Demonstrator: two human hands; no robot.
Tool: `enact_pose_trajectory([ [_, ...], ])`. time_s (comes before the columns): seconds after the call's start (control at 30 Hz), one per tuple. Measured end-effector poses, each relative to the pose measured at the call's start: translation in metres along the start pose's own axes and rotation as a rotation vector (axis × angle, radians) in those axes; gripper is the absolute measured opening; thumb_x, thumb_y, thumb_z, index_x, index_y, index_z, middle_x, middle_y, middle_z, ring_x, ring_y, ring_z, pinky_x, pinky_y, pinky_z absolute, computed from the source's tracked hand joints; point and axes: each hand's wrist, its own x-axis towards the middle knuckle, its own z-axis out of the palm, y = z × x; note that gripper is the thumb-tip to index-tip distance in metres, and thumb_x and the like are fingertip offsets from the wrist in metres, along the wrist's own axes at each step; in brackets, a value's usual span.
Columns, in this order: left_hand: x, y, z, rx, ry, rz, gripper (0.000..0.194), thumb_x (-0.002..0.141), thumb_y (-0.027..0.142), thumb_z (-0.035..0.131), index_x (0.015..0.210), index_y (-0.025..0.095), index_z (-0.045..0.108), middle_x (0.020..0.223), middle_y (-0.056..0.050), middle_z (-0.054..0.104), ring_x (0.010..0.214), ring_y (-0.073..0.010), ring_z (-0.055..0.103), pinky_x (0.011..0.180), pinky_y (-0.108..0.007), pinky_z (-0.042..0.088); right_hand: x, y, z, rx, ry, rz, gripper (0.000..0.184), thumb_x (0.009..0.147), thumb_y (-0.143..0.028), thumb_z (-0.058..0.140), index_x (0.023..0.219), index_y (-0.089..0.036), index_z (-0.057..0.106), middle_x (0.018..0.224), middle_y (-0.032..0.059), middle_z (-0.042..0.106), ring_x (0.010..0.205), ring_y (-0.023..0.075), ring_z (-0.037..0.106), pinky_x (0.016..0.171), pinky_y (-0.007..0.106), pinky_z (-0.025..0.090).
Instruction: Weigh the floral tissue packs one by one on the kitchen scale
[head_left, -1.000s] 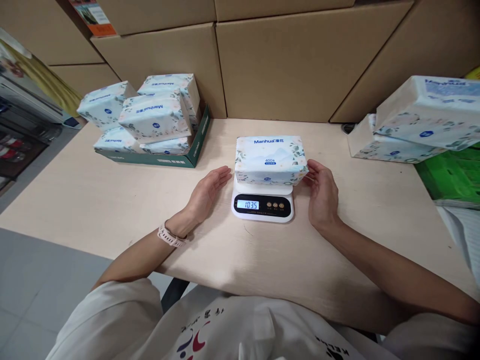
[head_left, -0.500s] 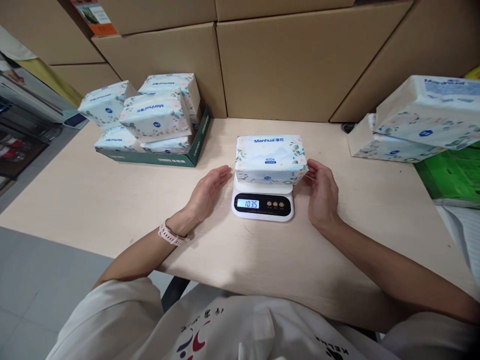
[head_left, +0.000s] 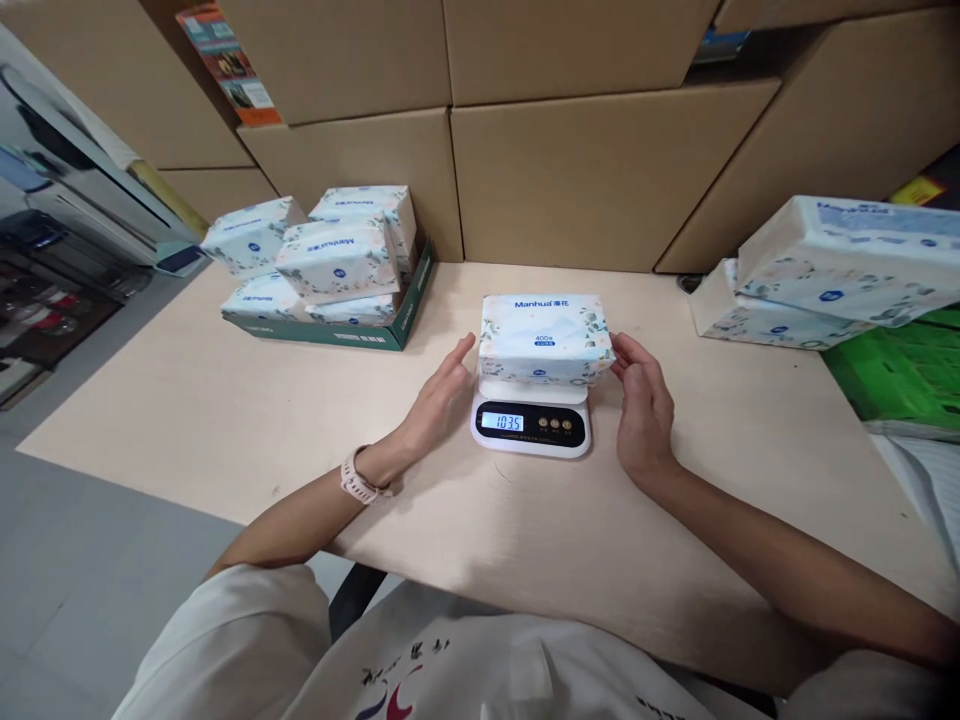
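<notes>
The tissue pack (head_left: pixel 544 338) sits flat on the white platform of the digital scale (head_left: pixel 535 430), midway along the counter (head_left: pixel 562 520) and nearer its back edge than its front edge. Its long axis runs left to right, roughly parallel to the back edge. The printed face points up, lettering readable from the front edge; one long side faces that edge.

A shallow green tray (head_left: pixel 322 332) stands near the back left corner of the counter. It contains several similar packs (head_left: pixel 337 262), at least five visible, heaped above the tray walls, some tilted.

The pack is a white block with blue lettering, pale blue shading and printed leaves and flowers at both ends. The scale display is lit and reads 103.5.

The left hand (head_left: pixel 435 405) is open beside the left end of the pack, fingers extended. The right hand (head_left: pixel 646 420) is loosely curved at the right end. Neither grips; whether the right fingertips touch the pack cannot be determined. A pale wristband (head_left: pixel 360 478) encircles the left wrist.

Toward the right edge, two stacked packs (head_left: pixel 832 265) stand beside green packaging (head_left: pixel 900 380). Cardboard cartons (head_left: pixel 600 180) rise behind the back edge.
</notes>
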Motion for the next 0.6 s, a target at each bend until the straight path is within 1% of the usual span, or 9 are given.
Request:
enact_pose_trajectory([
  [0.1, 0.002, 0.006, 0.012, -0.025, -0.107, 0.019, 0.061, 0.093, 0.067, 0.075, 0.141, 0.031, 0.073, 0.170, -0.003, 0.054, 0.172, -0.0360, 0.025, 0.142, -0.048, 0.026, -0.004, -0.006, 0.005, -0.063, -0.161, 0.038, 0.070, 0.099, -0.077, 0.055, 0.155, -0.035, 0.059, 0.168, 0.0047, 0.057, 0.160, 0.0294, 0.049, 0.139, 0.058, 0.034],
  [0.17, 0.003, 0.008, 0.017, -0.025, -0.149, 0.038, 0.067, 0.092, 0.070, 0.074, 0.146, 0.031, 0.069, 0.170, -0.003, 0.054, 0.172, -0.0346, 0.025, 0.144, -0.049, 0.021, -0.005, -0.013, 0.010, -0.063, -0.233, 0.060, 0.071, 0.100, -0.076, 0.053, 0.159, -0.036, 0.054, 0.171, 0.0031, 0.054, 0.164, 0.0291, 0.044, 0.140, 0.058, 0.030],
  [0.27, 0.004, 0.017, 0.015, 0.007, -0.114, 0.111, 0.069, 0.094, 0.070, 0.073, 0.150, 0.031, 0.067, 0.171, -0.004, 0.053, 0.174, -0.0314, 0.020, 0.145, -0.047, 0.011, -0.002, -0.031, 0.022, -0.035, -0.297, 0.017, 0.069, 0.102, -0.073, 0.052, 0.161, -0.037, 0.051, 0.173, 0.0022, 0.051, 0.166, 0.0282, 0.040, 0.142, 0.056, 0.027],
  [0.37, 0.007, 0.037, 0.001, 0.038, -0.029, 0.284, 0.067, 0.095, 0.069, 0.071, 0.151, 0.033, 0.065, 0.168, -0.002, 0.056, 0.174, -0.0284, 0.017, 0.145, -0.043, 0.014, 0.012, -0.055, 0.047, -0.021, -0.360, -0.110, 0.073, 0.103, -0.074, 0.050, 0.165, -0.036, 0.045, 0.176, 0.0024, 0.046, 0.168, 0.0286, 0.036, 0.143, 0.055, 0.025],
  [0.43, 0.015, 0.057, -0.014, 0.049, 0.092, 0.406, 0.067, 0.095, 0.068, 0.072, 0.153, 0.036, 0.062, 0.166, 0.002, 0.058, 0.175, -0.0278, 0.014, 0.143, -0.041, 0.021, 0.030, -0.068, 0.076, -0.005, -0.396, -0.231, 0.080, 0.101, -0.078, 0.048, 0.168, -0.035, 0.038, 0.179, 0.0027, 0.041, 0.170, 0.0293, 0.032, 0.143, 0.055, 0.023],
  [0.5, 0.030, 0.080, -0.034, 0.062, 0.251, 0.518, 0.064, 0.096, 0.066, 0.069, 0.154, 0.041, 0.058, 0.162, 0.007, 0.061, 0.175, -0.0254, 0.011, 0.142, -0.039, 0.024, 0.052, -0.079, 0.117, 0.013, -0.456, -0.366, 0.088, 0.100, -0.082, 0.044, 0.171, -0.033, 0.030, 0.181, 0.0032, 0.036, 0.172, 0.0298, 0.028, 0.144, 0.056, 0.020],
  [0.53, 0.039, 0.092, -0.044, 0.077, 0.309, 0.543, 0.061, 0.098, 0.066, 0.065, 0.154, 0.045, 0.056, 0.160, 0.010, 0.062, 0.176, -0.0230, 0.010, 0.142, -0.037, 0.025, 0.063, -0.084, 0.141, 0.013, -0.493, -0.421, 0.091, 0.099, -0.084, 0.041, 0.172, -0.032, 0.026, 0.182, 0.0030, 0.034, 0.172, 0.0300, 0.027, 0.143, 0.056, 0.020],
  [0.57, 0.049, 0.102, -0.055, 0.097, 0.338, 0.531, 0.057, 0.101, 0.069, 0.058, 0.154, 0.049, 0.054, 0.158, 0.013, 0.063, 0.176, -0.0204, 0.008, 0.141, -0.036, 0.026, 0.074, -0.088, 0.167, 0.009, -0.526, -0.467, 0.092, 0.100, -0.085, 0.038, 0.173, -0.031, 0.021, 0.182, 0.0024, 0.031, 0.173, 0.0298, 0.024, 0.143, 0.057, 0.020],
  [0.6, 0.059, 0.112, -0.065, 0.123, 0.341, 0.475, 0.056, 0.102, 0.073, 0.050, 0.153, 0.051, 0.054, 0.157, 0.015, 0.064, 0.176, -0.0186, 0.006, 0.140, -0.035, 0.028, 0.085, -0.091, 0.193, -0.006, -0.544, -0.510, 0.094, 0.100, -0.086, 0.035, 0.174, -0.030, 0.018, 0.183, 0.0020, 0.029, 0.174, 0.0292, 0.021, 0.144, 0.056, 0.018],
])
